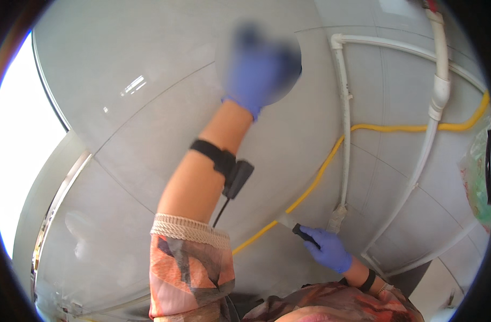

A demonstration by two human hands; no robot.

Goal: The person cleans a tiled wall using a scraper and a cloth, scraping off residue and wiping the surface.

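Note:
My left hand wears a blue glove and is raised high against the grey tiled wall. A round blur covers it. Dark shapes show around its fingers, but I cannot tell whether it holds anything. Lower and to the right, my right hand, also gloved in blue, grips a scraper by its black handle. The scraper's pale flat blade points up and left, close to a yellow hose or pipe along the wall. Whether the blade touches that line is unclear.
White pipes run down and across the wall on the right, the yellow line crossing them. A thicker white pipe stands farther right. At the right edge hangs a plastic bag beside a black object. A bright window fills the left edge.

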